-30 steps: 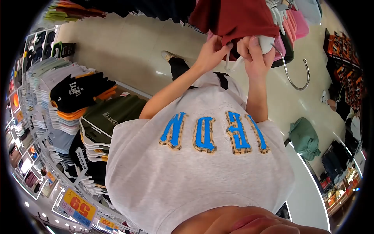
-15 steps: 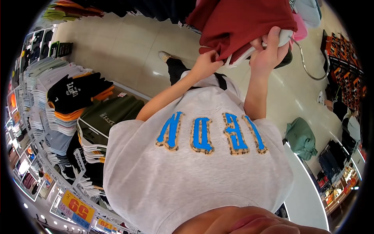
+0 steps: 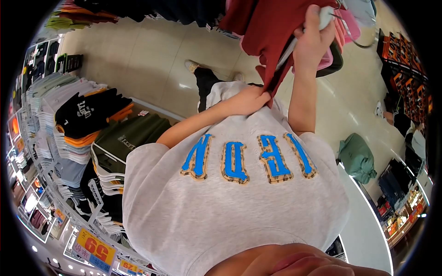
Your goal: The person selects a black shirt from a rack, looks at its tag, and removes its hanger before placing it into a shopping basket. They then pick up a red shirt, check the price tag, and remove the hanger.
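Note:
My left hand (image 3: 253, 100) is closed on the lower edge of a dark red garment (image 3: 269, 34), pulling it to a taut point near my waist. My right hand (image 3: 315, 41) grips a white hanger (image 3: 326, 17) at the garment's upper right. The hanger's metal hook (image 3: 352, 39) curves out to the right. Part of the white hanger arm shows along the fabric's opening. The garment's kind is not clear, as it is folded and cut off by the top of the view. Pink clothing (image 3: 340, 32) hangs just behind my right hand.
Racks of hung shirts (image 3: 83, 112) and an olive green garment (image 3: 126, 138) stand close on my left, above a yellow price sign (image 3: 95, 246). Dark clothes (image 3: 184, 11) hang ahead. A green bundle of cloth (image 3: 357, 158) lies at right, near a white lit-edged counter (image 3: 363, 221).
My left hand has drawn the red garment's edge down toward my body, stretching it. My right hand has moved up and slightly away with the hanger.

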A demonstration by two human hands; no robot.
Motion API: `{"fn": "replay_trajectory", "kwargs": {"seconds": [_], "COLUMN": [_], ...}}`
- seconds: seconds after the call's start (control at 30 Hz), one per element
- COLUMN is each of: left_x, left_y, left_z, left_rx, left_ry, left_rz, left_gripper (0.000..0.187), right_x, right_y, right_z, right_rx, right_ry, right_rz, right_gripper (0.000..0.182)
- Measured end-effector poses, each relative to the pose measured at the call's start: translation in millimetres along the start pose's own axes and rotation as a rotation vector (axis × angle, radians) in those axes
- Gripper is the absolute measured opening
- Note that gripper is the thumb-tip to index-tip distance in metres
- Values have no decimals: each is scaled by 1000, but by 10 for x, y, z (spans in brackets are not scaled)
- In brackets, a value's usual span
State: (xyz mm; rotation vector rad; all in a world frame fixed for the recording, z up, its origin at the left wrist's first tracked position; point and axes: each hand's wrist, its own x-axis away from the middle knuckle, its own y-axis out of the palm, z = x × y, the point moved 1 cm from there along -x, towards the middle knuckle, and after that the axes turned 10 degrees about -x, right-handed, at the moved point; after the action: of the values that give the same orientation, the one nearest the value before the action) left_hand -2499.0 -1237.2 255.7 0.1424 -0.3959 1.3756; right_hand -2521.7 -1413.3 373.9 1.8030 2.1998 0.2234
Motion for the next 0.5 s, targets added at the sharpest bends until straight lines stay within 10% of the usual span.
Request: {"fn": "replay_trajectory", "kwargs": {"seconds": [0.27, 0.5], "left_x": [224, 332], "left_y": [-372, -1075], "left_z": [741, 831], "left_rx": [-375, -805], "left_ry": [442, 671], "left_rz": [273, 987], "left_gripper": [20, 32], "right_x": [232, 374], "right_y": [-210, -601], "right_z": [147, -34], "right_rx": [9, 403], "right_ry": [257, 316], "right_rz": [-564, -953], "right_gripper": [10, 24]}}
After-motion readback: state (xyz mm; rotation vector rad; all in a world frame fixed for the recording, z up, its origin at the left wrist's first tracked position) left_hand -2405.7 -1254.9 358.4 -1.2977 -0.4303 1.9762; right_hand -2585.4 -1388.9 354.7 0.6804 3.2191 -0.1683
